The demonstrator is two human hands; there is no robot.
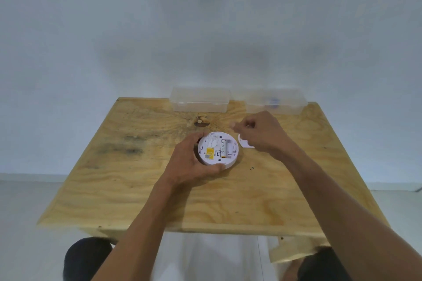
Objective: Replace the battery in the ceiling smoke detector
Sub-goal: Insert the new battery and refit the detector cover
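Note:
The round white smoke detector [212, 159] lies back side up on the wooden table [137, 189]. Its battery bay is uncovered, and a white battery [223, 148] sits inside beside a yellow label. My left hand [189, 163] grips the detector's left and near rim. My right hand [260, 134] hovers just right of and beyond the detector. Its thumb and forefinger are pinched together, and I see nothing between them. A small white cover piece [243, 143] lies on the table, partly hidden under my right hand.
Two clear plastic boxes stand at the table's far edge: a left box [201, 100] and a right box [276, 104] with something blue inside. A white wall rises behind. My knees show below the near edge.

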